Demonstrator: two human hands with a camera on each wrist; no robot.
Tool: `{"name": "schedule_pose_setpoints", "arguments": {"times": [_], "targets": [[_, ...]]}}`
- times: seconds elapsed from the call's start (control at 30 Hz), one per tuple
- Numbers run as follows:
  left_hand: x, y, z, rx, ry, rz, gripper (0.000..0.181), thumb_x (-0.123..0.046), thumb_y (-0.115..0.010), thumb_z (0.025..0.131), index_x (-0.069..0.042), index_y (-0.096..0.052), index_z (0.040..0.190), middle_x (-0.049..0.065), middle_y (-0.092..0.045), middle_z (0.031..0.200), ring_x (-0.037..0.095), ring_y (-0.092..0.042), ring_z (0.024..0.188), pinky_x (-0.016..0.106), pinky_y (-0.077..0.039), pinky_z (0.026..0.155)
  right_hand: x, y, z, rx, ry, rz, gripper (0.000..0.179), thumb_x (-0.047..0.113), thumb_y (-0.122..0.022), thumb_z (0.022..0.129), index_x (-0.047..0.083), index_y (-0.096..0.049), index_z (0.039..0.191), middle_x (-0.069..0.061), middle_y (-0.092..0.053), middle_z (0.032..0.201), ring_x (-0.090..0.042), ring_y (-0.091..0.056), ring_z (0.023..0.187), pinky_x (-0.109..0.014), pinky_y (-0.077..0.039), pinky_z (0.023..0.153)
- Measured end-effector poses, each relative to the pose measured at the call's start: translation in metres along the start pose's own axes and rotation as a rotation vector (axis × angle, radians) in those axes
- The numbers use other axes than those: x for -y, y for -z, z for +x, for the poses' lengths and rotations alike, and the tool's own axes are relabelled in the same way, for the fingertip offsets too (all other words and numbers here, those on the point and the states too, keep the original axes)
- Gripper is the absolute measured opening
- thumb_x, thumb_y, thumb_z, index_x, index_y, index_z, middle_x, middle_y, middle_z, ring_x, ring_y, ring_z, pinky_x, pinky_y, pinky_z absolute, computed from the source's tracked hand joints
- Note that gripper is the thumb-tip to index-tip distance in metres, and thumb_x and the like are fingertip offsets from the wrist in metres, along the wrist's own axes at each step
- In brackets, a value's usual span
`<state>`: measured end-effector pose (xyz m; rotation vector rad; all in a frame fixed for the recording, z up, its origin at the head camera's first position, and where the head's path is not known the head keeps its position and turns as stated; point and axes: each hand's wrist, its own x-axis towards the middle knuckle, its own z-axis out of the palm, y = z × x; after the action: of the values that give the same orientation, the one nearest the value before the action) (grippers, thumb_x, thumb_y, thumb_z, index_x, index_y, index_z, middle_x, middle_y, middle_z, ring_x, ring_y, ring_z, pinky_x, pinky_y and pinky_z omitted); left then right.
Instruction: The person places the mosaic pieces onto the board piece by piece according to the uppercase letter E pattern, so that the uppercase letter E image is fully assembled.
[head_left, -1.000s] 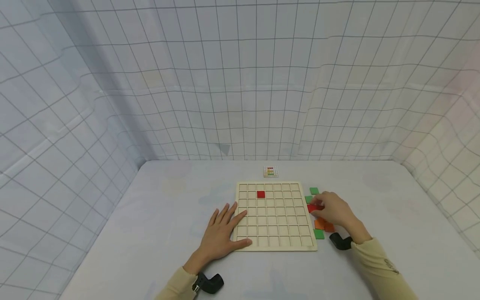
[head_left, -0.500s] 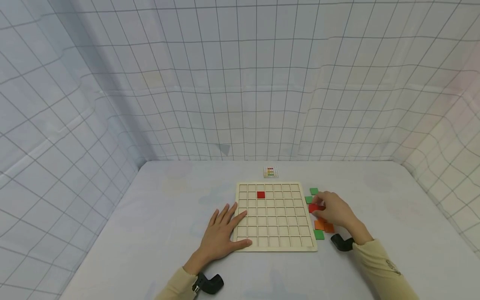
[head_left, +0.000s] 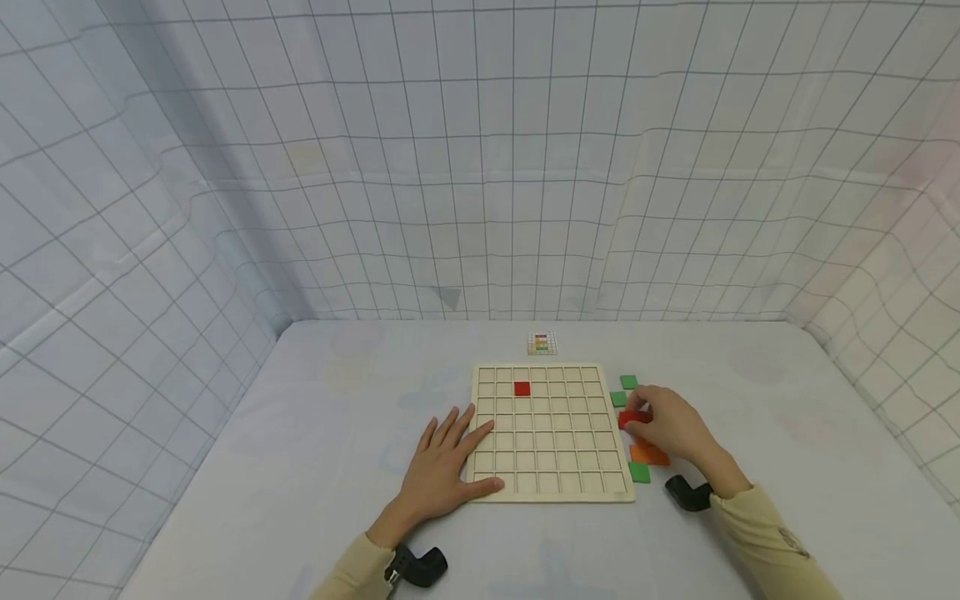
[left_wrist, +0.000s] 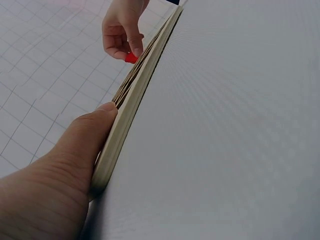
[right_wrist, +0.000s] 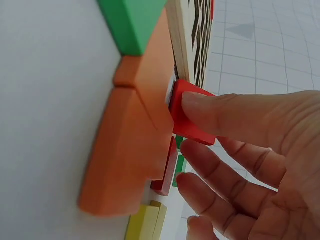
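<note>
My right hand point(head_left: 670, 423) pinches a red square tile point(right_wrist: 186, 119) between thumb and fingers, just off the right edge of a wooden grid board point(head_left: 558, 442). In the right wrist view the tile is tilted up beside several orange tiles point(right_wrist: 127, 150). Spread flat, my left hand point(head_left: 438, 475) rests on the board's left side. Its thumb point(left_wrist: 82, 132) lies on the board's near edge in the left wrist view. One red tile point(head_left: 522, 388) sits in a cell of the board's second row from the far side.
Green tiles point(head_left: 628, 382) lie to the board's far right, and another green tile point(head_left: 639, 472) lies nearer. Yellow tiles point(right_wrist: 142, 222) and a second loose red tile point(right_wrist: 165, 172) show in the right wrist view. A small card with a coloured grid point(head_left: 542, 343) stands behind the board.
My right hand has shifted slightly right and nearer, and the red at its fingertips has moved away from the board's edge. Orange tiles nearby have shifted a little. My left hand has stayed put.
</note>
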<state>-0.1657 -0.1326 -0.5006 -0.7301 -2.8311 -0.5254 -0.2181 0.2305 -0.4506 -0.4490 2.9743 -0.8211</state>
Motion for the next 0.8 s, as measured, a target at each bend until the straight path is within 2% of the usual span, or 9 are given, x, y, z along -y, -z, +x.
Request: {"name": "schedule_pose_setpoints", "arguments": {"times": [0.13, 0.3, 0.57, 0.8], "targets": [[-0.001, 0.001, 0.000, -0.010, -0.004, -0.003, 0.084, -0.074, -0.050, 0.081, -0.022, -0.040, 0.147, 0.008, -0.023, 0.155, 0.031, -0.016, 0.141, 0.054, -0.009, 0.110, 0.001, -0.002, -0.002, 0.003, -0.016, 0.032, 0.015, 0.010, -0.074, 0.081, 0.013, -0.060, 0.088, 0.001, -0.061, 0.083, -0.016, -0.052, 0.071, -0.032, -0.044, 0.062], [0.000, -0.001, -0.001, 0.009, 0.004, 0.015, 0.085, -0.075, -0.048, 0.081, -0.025, -0.037, 0.148, 0.006, -0.020, 0.156, 0.029, -0.014, 0.142, 0.052, -0.008, 0.111, 0.002, -0.005, -0.006, 0.001, -0.003, 0.053, 0.015, 0.009, -0.072, 0.084, 0.012, -0.059, 0.092, 0.002, -0.060, 0.081, -0.016, -0.050, 0.070, -0.032, -0.043, 0.063], [0.001, -0.001, 0.000, 0.015, 0.008, 0.018, 0.085, -0.075, -0.049, 0.081, -0.026, -0.036, 0.149, 0.005, -0.019, 0.156, 0.028, -0.012, 0.142, 0.051, -0.007, 0.111, 0.006, -0.008, -0.010, -0.032, -0.001, 0.043, 0.014, 0.005, -0.070, 0.084, 0.012, -0.060, 0.092, 0.003, -0.061, 0.083, -0.016, -0.052, 0.073, -0.034, -0.046, 0.066], [0.000, 0.000, -0.001, 0.015, 0.007, 0.020, 0.084, -0.074, -0.050, 0.081, -0.025, -0.036, 0.148, 0.006, -0.020, 0.156, 0.028, -0.013, 0.142, 0.051, -0.008, 0.111, 0.008, -0.012, -0.010, -0.061, 0.022, 0.074, 0.011, 0.005, -0.069, 0.085, 0.013, -0.061, 0.089, 0.004, -0.059, 0.080, -0.015, -0.052, 0.071, -0.032, -0.046, 0.064]]}}
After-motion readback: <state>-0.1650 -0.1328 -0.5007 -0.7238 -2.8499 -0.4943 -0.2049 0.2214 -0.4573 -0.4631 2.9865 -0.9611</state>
